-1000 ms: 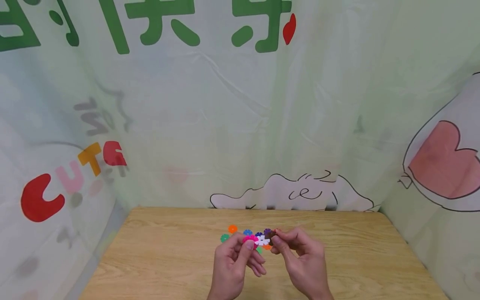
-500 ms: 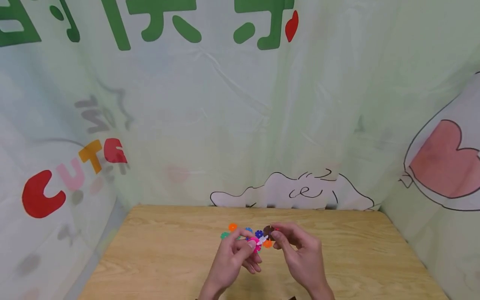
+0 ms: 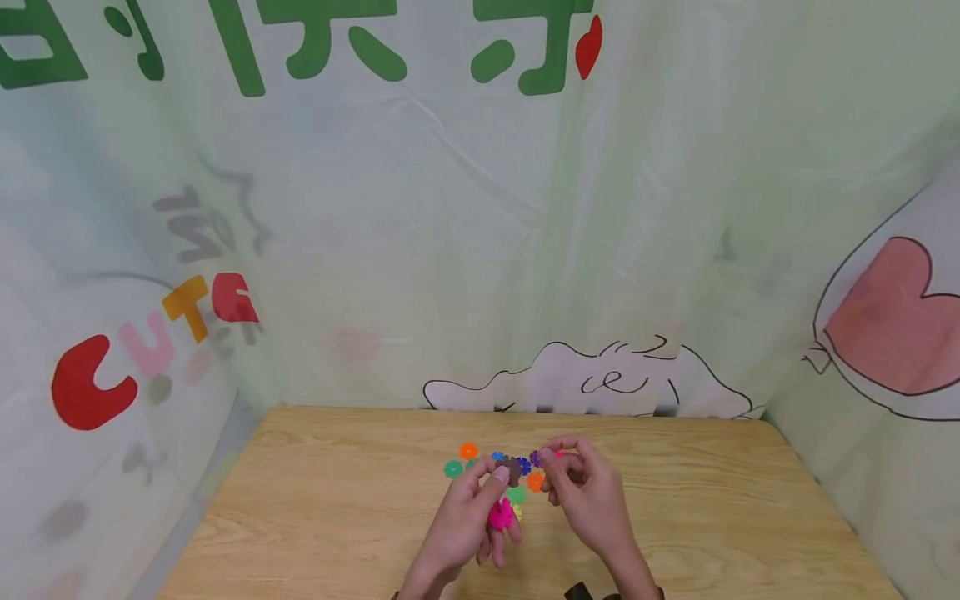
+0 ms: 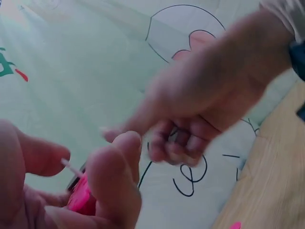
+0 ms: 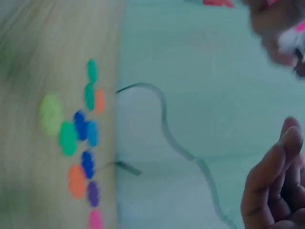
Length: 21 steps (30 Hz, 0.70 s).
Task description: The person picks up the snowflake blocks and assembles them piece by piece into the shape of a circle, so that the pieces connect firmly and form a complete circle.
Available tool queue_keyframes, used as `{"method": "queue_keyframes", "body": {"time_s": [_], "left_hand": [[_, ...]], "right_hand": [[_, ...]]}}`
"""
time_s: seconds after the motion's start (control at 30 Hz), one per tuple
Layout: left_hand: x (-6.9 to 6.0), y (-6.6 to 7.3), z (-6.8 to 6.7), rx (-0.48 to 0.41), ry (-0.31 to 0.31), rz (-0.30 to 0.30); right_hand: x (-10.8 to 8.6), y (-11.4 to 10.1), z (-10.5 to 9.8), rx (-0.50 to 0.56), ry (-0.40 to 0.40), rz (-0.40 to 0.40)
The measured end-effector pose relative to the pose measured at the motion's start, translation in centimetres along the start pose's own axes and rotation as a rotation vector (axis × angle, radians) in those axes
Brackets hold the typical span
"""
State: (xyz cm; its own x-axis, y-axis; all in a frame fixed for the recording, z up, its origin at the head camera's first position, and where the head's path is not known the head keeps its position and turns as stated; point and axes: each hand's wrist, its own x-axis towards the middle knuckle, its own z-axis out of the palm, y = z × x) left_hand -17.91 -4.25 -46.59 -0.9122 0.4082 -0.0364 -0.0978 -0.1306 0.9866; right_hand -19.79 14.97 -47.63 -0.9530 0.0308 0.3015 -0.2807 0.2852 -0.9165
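My left hand point(image 3: 463, 517) pinches a joined chain of plastic snowflake discs between thumb and fingers. Its brown disc point(image 3: 513, 471) is at the top, and the pink disc point(image 3: 500, 513) hangs lower, by the palm. A bit of the white disc point(image 4: 71, 167) shows between them in the left wrist view. My right hand point(image 3: 592, 496) is apart from the chain, just to its right. Its fingers point(image 5: 267, 186) are loosely bent with nothing seen between them in the right wrist view.
Loose snowflake discs lie on the wooden table point(image 3: 337, 500) behind the hands, among them an orange disc point(image 3: 468, 451), a teal disc point(image 3: 453, 469) and a light green disc point(image 5: 51, 115). A printed curtain point(image 3: 390, 250) stands behind the table.
My right hand has let go of the brown disc and drawn away from the chain. The left hand's grip has shifted to the brown disc, with the pink one now lower.
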Motion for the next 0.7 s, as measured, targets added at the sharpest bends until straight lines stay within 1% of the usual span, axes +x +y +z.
{"method": "queue_keyframes", "body": {"time_s": [0.07,0.1,0.17,0.23,0.27,0.33,0.43,0.5,0.6,0.7], "left_hand": [[-0.1,0.2,-0.2,-0.049,0.043,-0.015],[-0.1,0.3,-0.3,-0.076,0.058,-0.017],[-0.1,0.4,-0.4,-0.14,0.069,-0.013],[-0.1,0.3,-0.5,-0.198,0.071,0.001],[-0.1,0.3,-0.5,-0.219,0.073,0.009],[0.0,0.3,-0.5,-0.256,0.085,0.014],[0.1,0.2,-0.3,-0.288,0.113,0.01],[0.2,0.3,-0.1,-0.291,0.133,0.008],[0.1,0.3,0.1,-0.256,0.168,0.008],[0.1,0.3,0.3,-0.216,0.2,0.018]], "right_hand": [[0.5,1.3,0.0,-0.063,-0.029,0.097],[0.6,2.2,0.1,-0.106,-0.07,0.132],[0.7,4.0,0.7,-0.201,-0.169,0.17],[0.4,5.5,1.6,-0.29,-0.275,0.176],[0.2,6.1,2.2,-0.328,-0.321,0.165],[-0.2,6.9,3.2,-0.386,-0.366,0.14],[-0.6,7.4,4.3,-0.476,-0.386,0.122],[-0.7,7.5,4.7,-0.519,-0.369,0.111],[-0.6,7.7,5.0,-0.532,-0.332,0.107],[-0.5,7.8,4.9,-0.526,-0.279,0.139]]}}
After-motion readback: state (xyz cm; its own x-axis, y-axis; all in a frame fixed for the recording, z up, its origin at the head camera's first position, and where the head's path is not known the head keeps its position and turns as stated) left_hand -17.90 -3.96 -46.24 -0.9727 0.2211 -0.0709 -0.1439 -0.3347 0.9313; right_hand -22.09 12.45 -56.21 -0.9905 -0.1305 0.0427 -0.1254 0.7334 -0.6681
